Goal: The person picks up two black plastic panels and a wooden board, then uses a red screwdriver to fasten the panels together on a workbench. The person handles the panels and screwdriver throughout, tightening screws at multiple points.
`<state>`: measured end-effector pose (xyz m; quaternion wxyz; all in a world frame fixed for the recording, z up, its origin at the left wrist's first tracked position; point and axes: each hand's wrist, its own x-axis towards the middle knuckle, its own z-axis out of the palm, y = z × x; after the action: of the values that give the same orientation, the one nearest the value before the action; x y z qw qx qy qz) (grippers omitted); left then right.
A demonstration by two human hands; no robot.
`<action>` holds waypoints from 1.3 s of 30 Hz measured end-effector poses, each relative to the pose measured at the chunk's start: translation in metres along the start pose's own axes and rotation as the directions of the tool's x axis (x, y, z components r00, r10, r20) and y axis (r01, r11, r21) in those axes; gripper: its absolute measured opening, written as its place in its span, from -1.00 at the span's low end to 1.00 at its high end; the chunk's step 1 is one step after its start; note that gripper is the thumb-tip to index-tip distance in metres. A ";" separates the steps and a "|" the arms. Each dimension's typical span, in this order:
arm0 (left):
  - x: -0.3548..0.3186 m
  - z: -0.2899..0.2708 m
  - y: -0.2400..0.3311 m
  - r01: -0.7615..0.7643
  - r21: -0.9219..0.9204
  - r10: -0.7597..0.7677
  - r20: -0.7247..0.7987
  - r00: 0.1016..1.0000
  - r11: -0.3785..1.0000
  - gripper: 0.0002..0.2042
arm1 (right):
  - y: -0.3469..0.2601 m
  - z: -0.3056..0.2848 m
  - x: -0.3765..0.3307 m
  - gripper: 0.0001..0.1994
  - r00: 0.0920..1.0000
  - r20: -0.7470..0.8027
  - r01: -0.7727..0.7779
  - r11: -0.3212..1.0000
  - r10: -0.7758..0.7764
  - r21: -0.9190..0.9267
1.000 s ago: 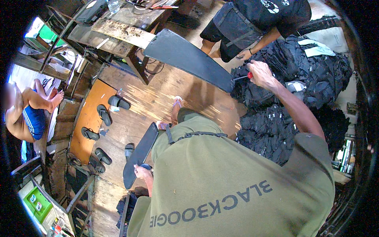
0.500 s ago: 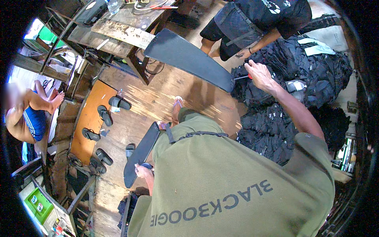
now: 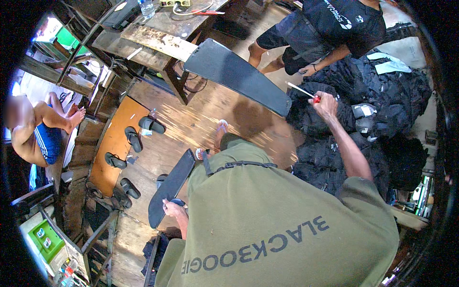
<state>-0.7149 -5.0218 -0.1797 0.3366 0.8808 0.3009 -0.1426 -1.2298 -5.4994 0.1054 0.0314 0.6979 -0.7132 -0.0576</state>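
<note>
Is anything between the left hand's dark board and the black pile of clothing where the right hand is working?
Yes. The person's own body in the green shirt sits between the dark board, gripped by the left hand, and the black clothing pile beside the right hand, which holds a red-handled tool.

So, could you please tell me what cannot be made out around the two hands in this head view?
- Left hand: it grips a long dark board; the green shirt hides its wrist and forearm.
- Right hand: it holds a red-handled tool; the tool's tip is too thin to identify.
- Black clothes pile: the garments merge together, so single pieces cannot be told apart.
- Person's lower body: hidden under the shirt.
</note>
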 end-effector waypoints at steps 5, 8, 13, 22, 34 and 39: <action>-0.005 -0.003 0.019 -0.025 -0.033 0.025 -0.019 1.000 0.999 -0.65 | -0.058 0.071 -0.012 -0.50 0.983 0.063 -0.180 0.880 0.170 0.439; 0.003 -0.009 0.026 -0.101 -0.037 0.101 0.010 0.995 0.994 -0.65 | -0.079 0.098 -0.015 -0.52 0.978 -0.026 -0.185 0.915 0.208 0.359; 0.033 -0.003 0.025 -0.126 -0.280 0.154 0.080 0.985 0.952 -0.70 | -0.078 0.098 -0.018 -0.68 0.974 -0.038 -0.197 0.913 0.225 0.358; 0.034 0.015 0.028 -0.178 -0.320 0.209 0.066 0.976 0.931 -0.70 | -0.061 0.096 -0.019 -0.77 0.987 -0.056 0.157 0.967 -0.149 0.199; 0.022 0.015 0.013 -0.111 -0.421 0.161 0.086 0.983 0.900 -0.65 | -0.059 0.109 -0.017 -0.75 0.998 -0.064 -0.003 0.952 0.024 0.305; 0.025 0.009 0.013 -0.155 -0.244 0.168 0.035 0.985 0.957 -0.62 | -0.046 0.116 -0.019 -0.69 0.970 -0.189 0.207 0.925 -0.152 0.318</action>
<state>-0.6876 -5.0246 -0.1907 0.4593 0.8510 0.2336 -0.1015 -1.1983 -5.4769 -0.0144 -0.0358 0.7578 -0.6407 0.1185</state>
